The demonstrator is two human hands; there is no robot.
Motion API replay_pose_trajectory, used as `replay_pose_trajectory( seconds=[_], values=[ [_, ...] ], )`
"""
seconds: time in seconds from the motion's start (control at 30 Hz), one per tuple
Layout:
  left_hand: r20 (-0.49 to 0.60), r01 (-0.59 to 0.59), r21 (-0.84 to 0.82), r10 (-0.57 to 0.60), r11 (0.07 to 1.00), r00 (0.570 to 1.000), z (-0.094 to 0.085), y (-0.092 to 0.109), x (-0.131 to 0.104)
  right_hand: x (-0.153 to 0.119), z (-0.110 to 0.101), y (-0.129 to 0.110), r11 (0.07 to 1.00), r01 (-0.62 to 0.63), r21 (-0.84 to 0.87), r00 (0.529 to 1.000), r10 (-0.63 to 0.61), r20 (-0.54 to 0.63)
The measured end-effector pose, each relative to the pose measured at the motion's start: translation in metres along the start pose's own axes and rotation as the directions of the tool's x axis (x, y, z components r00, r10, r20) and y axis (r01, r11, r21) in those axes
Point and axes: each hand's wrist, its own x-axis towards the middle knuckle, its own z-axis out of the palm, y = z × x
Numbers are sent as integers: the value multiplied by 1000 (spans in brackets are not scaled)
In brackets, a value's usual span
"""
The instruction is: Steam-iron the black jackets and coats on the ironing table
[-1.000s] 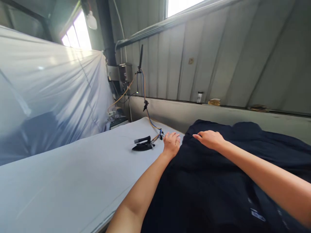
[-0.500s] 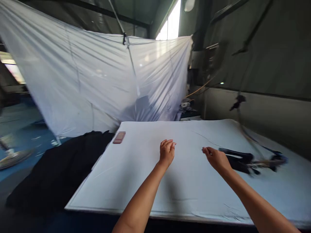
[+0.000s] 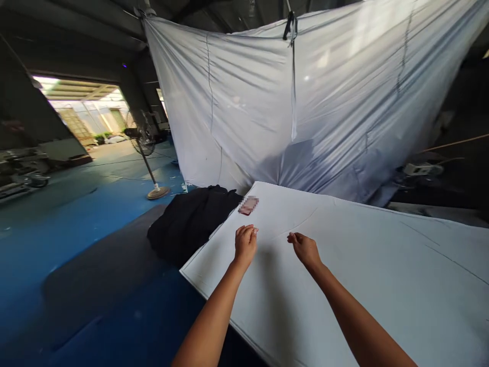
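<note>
My left hand (image 3: pixel 245 243) is held above the white tabletop (image 3: pixel 362 255), its fingers curled in and the thumb against them. To its right my right hand (image 3: pixel 304 246) is also closed, with thumb and fingertips pinched together. Whether a small or thin thing is in either hand I cannot make out. A gap separates the two hands. Just beyond my left hand, close to the table's left edge, lies a flat reddish object (image 3: pixel 249 205), partly blurred out.
A heap of black cloth (image 3: pixel 191 219) lies against the table's left side. Behind the table hangs a large white sheet (image 3: pixel 244 102). A standing fan (image 3: pixel 156 191) is on the blue floor (image 3: pixel 126 244) at the left. A pale device (image 3: pixel 418 169) sits behind the table at the right.
My view has turned left, bringing in the fan and a doorway; the black tool-like thing at the right is out of sight. My hands are now nearer the reddish object and closer together.
</note>
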Motion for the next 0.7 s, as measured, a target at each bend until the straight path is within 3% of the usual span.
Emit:
replay_pose_trajectory(
  seconds=[0.17, 0.23, 0.4, 0.53, 0.7],
  values=[
    [42, 76, 152, -83, 985, 996, -12, -61, 40, 45, 51, -50, 995, 93, 25, 991, -95, 97],
    [65, 166, 244, -187, 956, 980, -15, -92, 61, 65, 72, -72, 994, 104, 30, 987, -107, 118],
    [24, 420, 517, -503, 746, 864, -23, -189, 121, 129, 141, -132, 992, 130, 0, 979, -128, 157],
    [48, 470, 620, -629, 628, 776, -42, -280, 164, 181, 210, -187, 990, 128, 65, 974, -138, 178],
    [4, 585, 621, -748, 522, 663, -78, -379, 204, 238, 282, -238, 990, -25, 141, 975, -7, 221]
  ],
)
